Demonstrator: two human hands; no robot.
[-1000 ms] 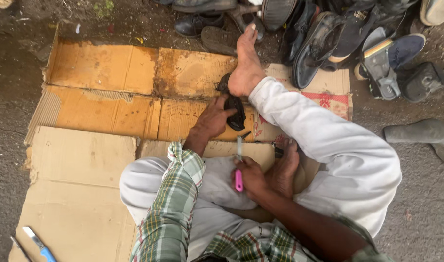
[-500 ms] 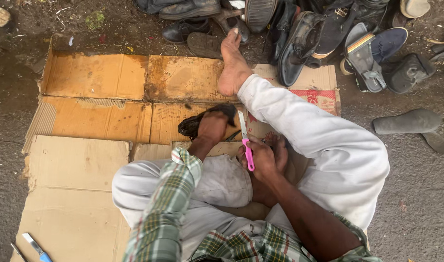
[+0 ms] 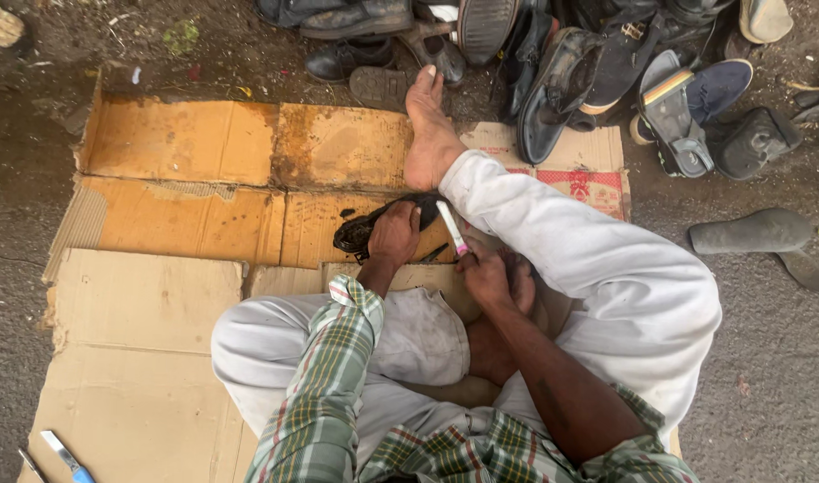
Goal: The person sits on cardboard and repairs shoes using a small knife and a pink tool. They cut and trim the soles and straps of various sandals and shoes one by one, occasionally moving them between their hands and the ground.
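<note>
On cardboard (image 3: 186, 143), left hand (image 3: 394, 234) gripping shoe (image 3: 360, 233)

This is a shoe-mending spot out on the ground by a street. The person sits on flat cardboard sheets (image 3: 177, 143) laid over wet, dirty pavement (image 3: 34, 224). A big heap of old shoes and sandals (image 3: 606, 72) lies at the far edge, and a small blue-handled tool (image 3: 65, 454) rests close by.
</note>
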